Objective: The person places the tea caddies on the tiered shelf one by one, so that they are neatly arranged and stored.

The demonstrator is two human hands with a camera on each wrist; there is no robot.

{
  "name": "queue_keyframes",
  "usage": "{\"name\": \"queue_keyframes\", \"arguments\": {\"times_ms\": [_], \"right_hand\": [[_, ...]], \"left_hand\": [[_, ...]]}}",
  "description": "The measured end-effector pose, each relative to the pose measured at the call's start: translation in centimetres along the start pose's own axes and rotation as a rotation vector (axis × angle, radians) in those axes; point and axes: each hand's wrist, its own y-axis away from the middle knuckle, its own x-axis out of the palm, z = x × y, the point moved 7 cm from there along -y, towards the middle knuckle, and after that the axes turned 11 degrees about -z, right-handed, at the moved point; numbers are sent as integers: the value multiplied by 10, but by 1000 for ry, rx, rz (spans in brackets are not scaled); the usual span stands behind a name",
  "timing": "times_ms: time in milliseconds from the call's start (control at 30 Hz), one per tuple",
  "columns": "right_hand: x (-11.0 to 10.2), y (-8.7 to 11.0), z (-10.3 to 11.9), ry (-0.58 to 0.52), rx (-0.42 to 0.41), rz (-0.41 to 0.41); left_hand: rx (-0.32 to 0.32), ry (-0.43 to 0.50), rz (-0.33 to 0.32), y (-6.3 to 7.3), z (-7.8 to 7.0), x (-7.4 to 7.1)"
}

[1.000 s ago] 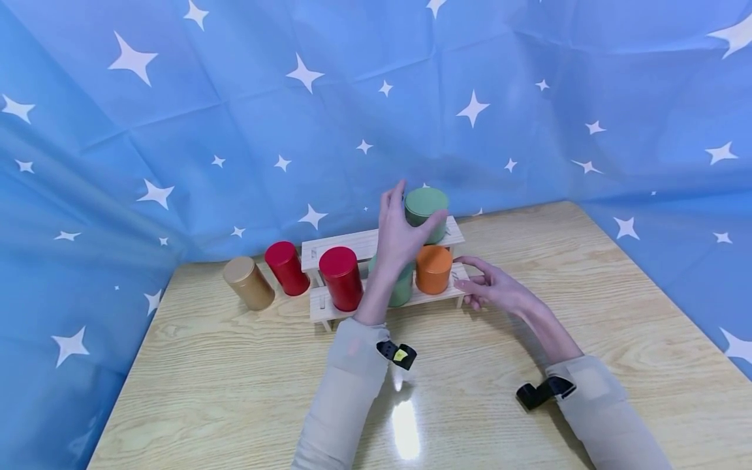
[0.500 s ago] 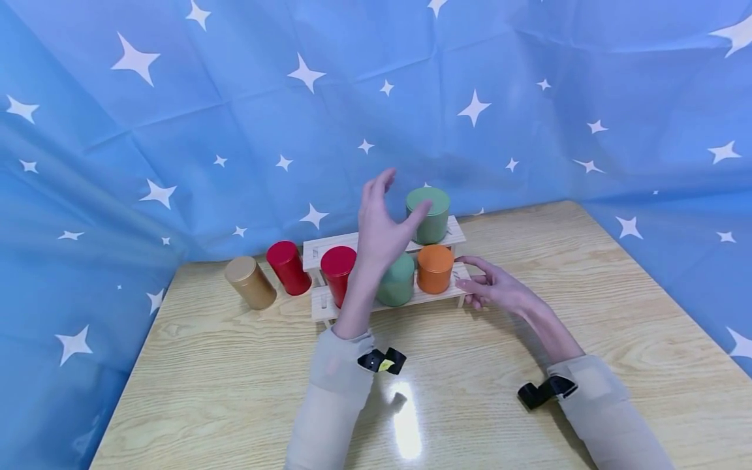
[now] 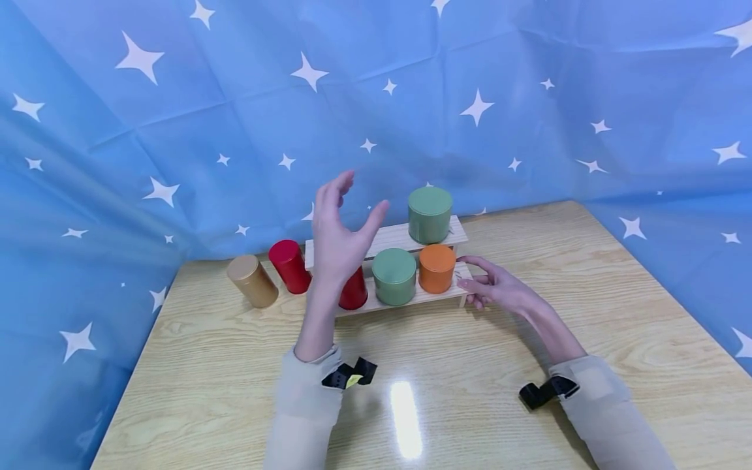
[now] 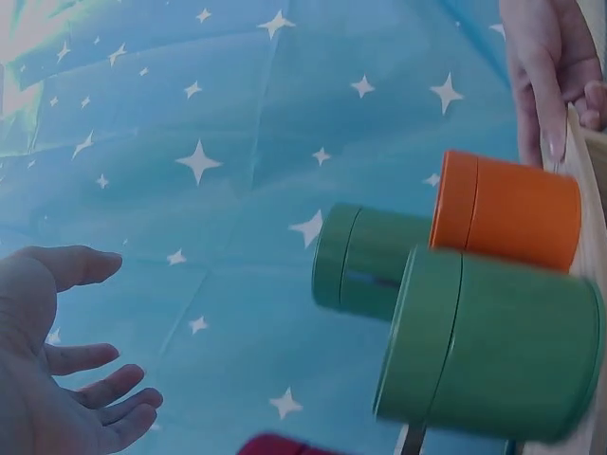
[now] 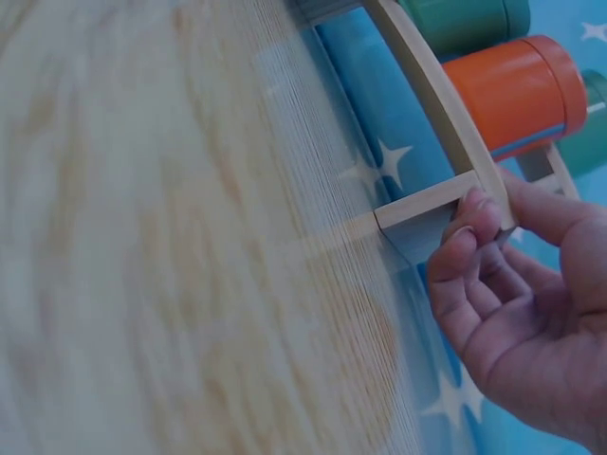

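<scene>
In the head view my left hand (image 3: pixel 337 238) is raised in front of the two-tier wooden shelf (image 3: pixel 388 240), its thumb and fingers spread and nothing between them. It partly hides a red canister (image 3: pixel 354 290) on the lower tier. Beside that stand a green canister (image 3: pixel 394 277) and an orange canister (image 3: pixel 437 269). Another green canister (image 3: pixel 430 215) stands on the upper tier at the right. With thumb and fingers my right hand (image 3: pixel 499 287) pinches the right end of the lower tier, seen closely in the right wrist view (image 5: pixel 522 313).
Left of the shelf, a gold canister (image 3: pixel 252 282) and another red canister (image 3: pixel 290 266) stand on the wood-grain table (image 3: pixel 194 378). A blue cloth (image 3: pixel 376 98) with white stars hangs behind the table and down its sides.
My left hand has let go of the upper green canister and moved left, away from it. The canister stays on the upper tier. My right hand keeps its place at the shelf end.
</scene>
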Motion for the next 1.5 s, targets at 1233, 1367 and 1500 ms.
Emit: {"name": "queue_keyframes", "arguments": {"times_ms": [1233,1367,1500], "right_hand": [[-1,0,0,-7,-5,7],[0,-1,0,-8,7,6],[0,0,0,-5,15,5]], "left_hand": [[-197,-303,-178,31,112,-117],[-206,-328,-179,32,122,-124],[-232,-339,-189,32,132,-132]]}}
